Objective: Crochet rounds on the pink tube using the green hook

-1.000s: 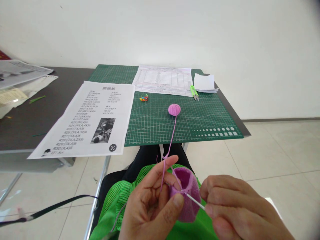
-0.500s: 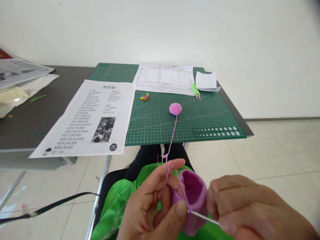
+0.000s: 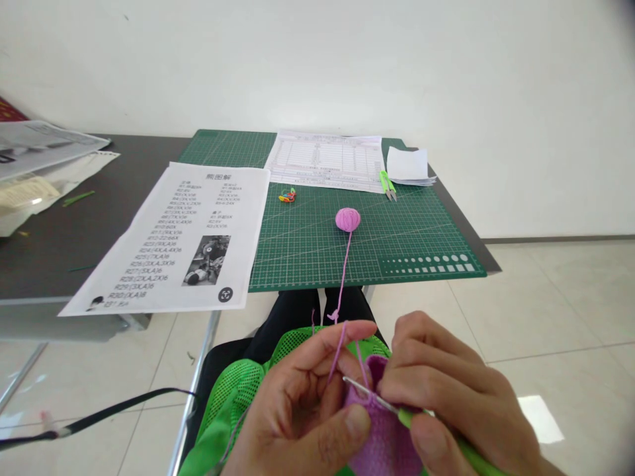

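Note:
My left hand (image 3: 302,410) pinches the edge of a pink crochet piece (image 3: 384,430) between thumb and fingers. Pink yarn loops over its raised index finger. My right hand (image 3: 446,390) grips a crochet hook (image 3: 405,416) with a green handle and a thin metal shaft. The shaft passes through the piece's top edge, its tip showing to the left beside the yarn strand. Part of the piece's opening is hidden behind my right fingers. The working yarn (image 3: 344,271) runs up to a pink yarn ball (image 3: 348,219) on the green cutting mat (image 3: 307,244).
A printed pattern sheet (image 3: 173,231) overhangs the table's front edge on the left. Behind the ball lie a printed form (image 3: 325,158), green thread snips (image 3: 387,186), small white papers (image 3: 407,164) and colored stitch markers (image 3: 287,196). More papers (image 3: 44,178) lie at far left.
My right hand has moved left and closer to my left hand. The hook has pushed further through the edge, so its tip now shows beyond it. The piece's opening has tilted and is less visible.

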### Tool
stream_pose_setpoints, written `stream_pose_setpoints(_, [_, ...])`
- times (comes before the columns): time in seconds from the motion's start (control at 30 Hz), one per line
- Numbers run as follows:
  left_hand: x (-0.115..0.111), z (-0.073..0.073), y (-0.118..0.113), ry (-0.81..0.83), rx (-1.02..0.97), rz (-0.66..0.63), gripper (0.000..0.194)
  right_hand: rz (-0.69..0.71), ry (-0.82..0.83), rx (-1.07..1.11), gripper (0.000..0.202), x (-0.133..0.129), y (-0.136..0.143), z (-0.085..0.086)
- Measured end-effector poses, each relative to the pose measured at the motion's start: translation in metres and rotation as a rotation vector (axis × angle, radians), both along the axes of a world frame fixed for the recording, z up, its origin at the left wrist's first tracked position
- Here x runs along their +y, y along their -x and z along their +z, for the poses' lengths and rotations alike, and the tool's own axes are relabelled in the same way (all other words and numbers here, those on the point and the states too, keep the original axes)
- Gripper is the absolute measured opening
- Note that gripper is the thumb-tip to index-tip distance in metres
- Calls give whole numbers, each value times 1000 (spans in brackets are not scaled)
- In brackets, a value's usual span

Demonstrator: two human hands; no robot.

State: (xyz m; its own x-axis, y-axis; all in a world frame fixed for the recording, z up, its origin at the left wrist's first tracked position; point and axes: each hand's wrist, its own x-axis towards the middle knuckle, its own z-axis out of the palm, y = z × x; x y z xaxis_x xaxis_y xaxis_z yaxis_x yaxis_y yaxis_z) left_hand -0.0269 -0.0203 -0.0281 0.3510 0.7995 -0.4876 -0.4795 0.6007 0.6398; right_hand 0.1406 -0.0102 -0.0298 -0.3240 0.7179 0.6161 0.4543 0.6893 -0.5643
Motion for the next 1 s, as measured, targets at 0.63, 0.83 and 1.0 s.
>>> stream_pose_setpoints(0.63, [-17,-18,-38,-247,421,490,51,-128,-196,-63,24,12,11,-17])
stream_pose_setpoints(0.83, [-11,-23,-36,-118,159,396,45,-206,-371,87,27,14,15,-48])
stream_pose_setpoints(1.0, [-2,-19,-16,-46,-13,204,44,-142,-337,46,31,12,8,-37])
